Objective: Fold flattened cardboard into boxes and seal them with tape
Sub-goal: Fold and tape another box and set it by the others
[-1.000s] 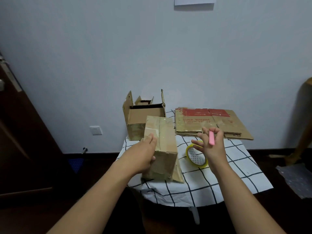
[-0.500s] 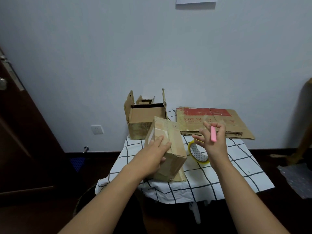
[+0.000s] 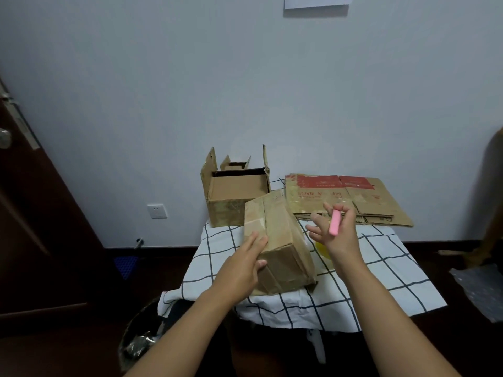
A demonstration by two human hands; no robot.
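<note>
A closed, taped cardboard box [image 3: 280,240] lies tilted on the checked tablecloth [image 3: 381,268], one long edge raised. My left hand [image 3: 245,265] lies on its left face with straight fingers, thumb against the near end face. To the right of the box my right hand [image 3: 339,238] hovers with fingers spread, pinching a small pink stick-like tool [image 3: 334,225]. The yellow tape roll [image 3: 322,248] is mostly hidden behind that hand. An open cardboard box [image 3: 234,197] stands behind, flaps up. Flattened cardboard [image 3: 351,200] with red print lies at the back right.
The small table stands against a pale wall. A dark door [image 3: 32,213] is at the left, and a bin [image 3: 141,336] sits on the floor below the table's left corner. Bubble wrap [image 3: 484,289] lies on the floor at the right.
The closed box has tipped and turned further towards me. My left hand slid down to its near end. My right hand with the pink tool moved in front of the tape roll.
</note>
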